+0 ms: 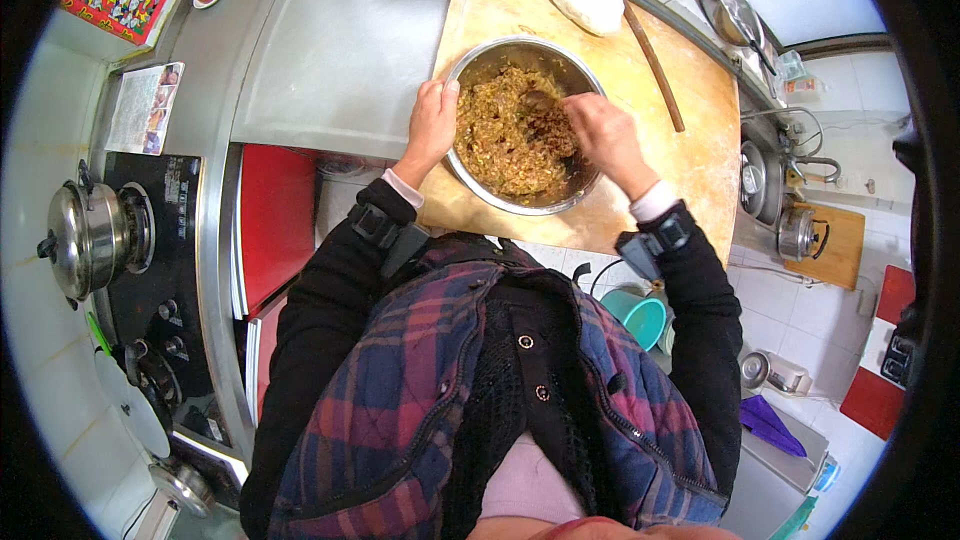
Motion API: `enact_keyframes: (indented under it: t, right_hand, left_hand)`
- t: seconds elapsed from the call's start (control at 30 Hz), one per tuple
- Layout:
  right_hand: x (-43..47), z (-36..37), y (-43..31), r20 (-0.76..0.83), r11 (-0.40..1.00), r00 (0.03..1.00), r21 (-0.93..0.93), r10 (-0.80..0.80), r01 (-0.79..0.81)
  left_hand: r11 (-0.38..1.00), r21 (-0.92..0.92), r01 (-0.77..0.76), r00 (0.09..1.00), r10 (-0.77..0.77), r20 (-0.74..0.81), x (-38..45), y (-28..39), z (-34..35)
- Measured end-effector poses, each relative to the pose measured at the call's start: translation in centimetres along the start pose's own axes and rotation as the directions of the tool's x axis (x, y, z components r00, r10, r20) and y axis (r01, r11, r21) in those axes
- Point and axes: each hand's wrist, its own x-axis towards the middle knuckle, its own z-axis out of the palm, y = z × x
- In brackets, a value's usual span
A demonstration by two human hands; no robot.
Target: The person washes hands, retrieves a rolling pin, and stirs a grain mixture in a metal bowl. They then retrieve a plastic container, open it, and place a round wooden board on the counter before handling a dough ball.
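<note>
A steel mixing bowl [480, 191] stands on a wooden board [660, 187]. Inside is a brown, chopped filling mixture [502, 142] with green bits, darker and crumblier at the right. My left hand [433, 120] grips the bowl's left rim, thumb on the edge. Over the right side of the bowl, my right hand [606, 133] is closed on what looks like a spoon [538, 101]. Its dark head sits in the mixture, and the fingers hide most of its handle. Beyond the bowl lies a pale lump of dough [585, 0], with a wooden rolling pin [654, 67] beside it.
A steel counter [337, 37] adjoins the board on the left. A lidded pot [94, 240] stands on the black gas stove [165, 217]. At the right are a sink [765, 199] and a kettle [799, 234]. A teal bucket [637, 315] is on the floor below.
</note>
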Motion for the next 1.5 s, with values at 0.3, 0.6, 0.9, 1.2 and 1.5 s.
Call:
enact_keyframes:
  t: [0.3, 0.6, 0.9, 1.2, 1.5]
  right_hand:
    - [-4.9, 0.3, -0.2, 0.155, 0.995, 0.985, 0.043, 0.077, -0.084]
    - [-3.0, -0.2, -3.7, 0.209, 0.930, 0.916, 0.216, -0.342, 0.298]
    - [-3.1, -1.1, -2.1, 0.046, 0.928, 0.954, 0.250, -0.296, 0.276]
    - [-2.4, -1.5, -0.4, 0.001, 0.997, 1.000, 0.076, 0.005, -0.005]
    - [-3.1, -2.8, 0.8, 0.140, 0.997, 0.987, 0.043, -0.074, 0.068]
  left_hand:
    - [0.995, 0.052, 0.082, 0.996, -0.083, 0.023, 0.1, 0.5, 0.0]
    - [1.000, -0.008, -0.002, 1.000, 0.002, 0.012, 0.3, 0.4, -0.1]
    - [0.999, -0.028, 0.033, 0.999, -0.032, 0.043, 0.3, 0.8, -0.4]
    - [1.000, -0.011, 0.008, 0.998, -0.007, 0.065, 0.4, 0.4, -0.5]
    - [1.000, 0.016, -0.025, 0.999, 0.024, 0.043, 0.3, -0.3, -0.1]
